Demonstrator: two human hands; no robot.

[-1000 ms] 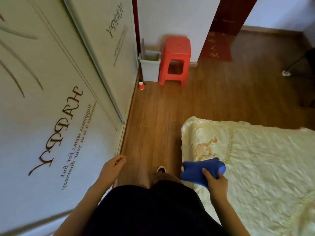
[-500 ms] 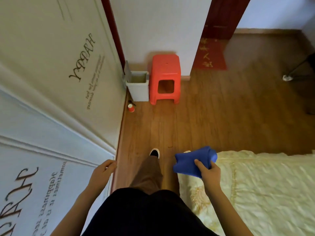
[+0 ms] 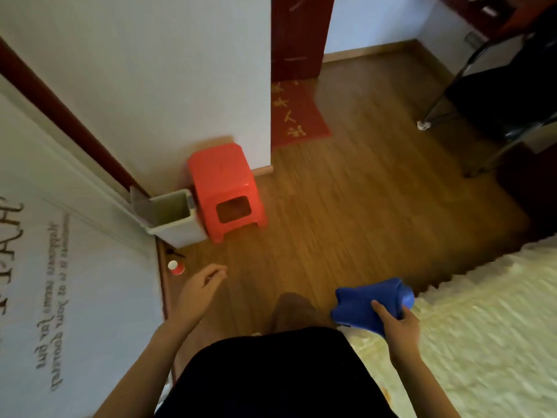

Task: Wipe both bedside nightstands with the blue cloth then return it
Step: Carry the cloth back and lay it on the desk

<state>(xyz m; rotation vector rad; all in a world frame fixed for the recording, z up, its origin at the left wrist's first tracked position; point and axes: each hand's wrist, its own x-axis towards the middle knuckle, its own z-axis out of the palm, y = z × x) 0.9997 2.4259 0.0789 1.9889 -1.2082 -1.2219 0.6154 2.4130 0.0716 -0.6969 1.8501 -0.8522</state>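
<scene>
Carrying the cloth (image 3: 372, 306) clamped in the right grip (image 3: 399, 322); left grip (image 3: 200, 285) loose, empty. No nightstand ahead, so progress cannot be judged.

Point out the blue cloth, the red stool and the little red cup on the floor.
blue cloth (image 3: 366, 306): head view, on the bunched middle of the fabric.
red stool (image 3: 218, 165): head view, on its flat seat top.
red cup (image 3: 175, 267): head view, on its rim and side, by the wardrobe base.
</scene>
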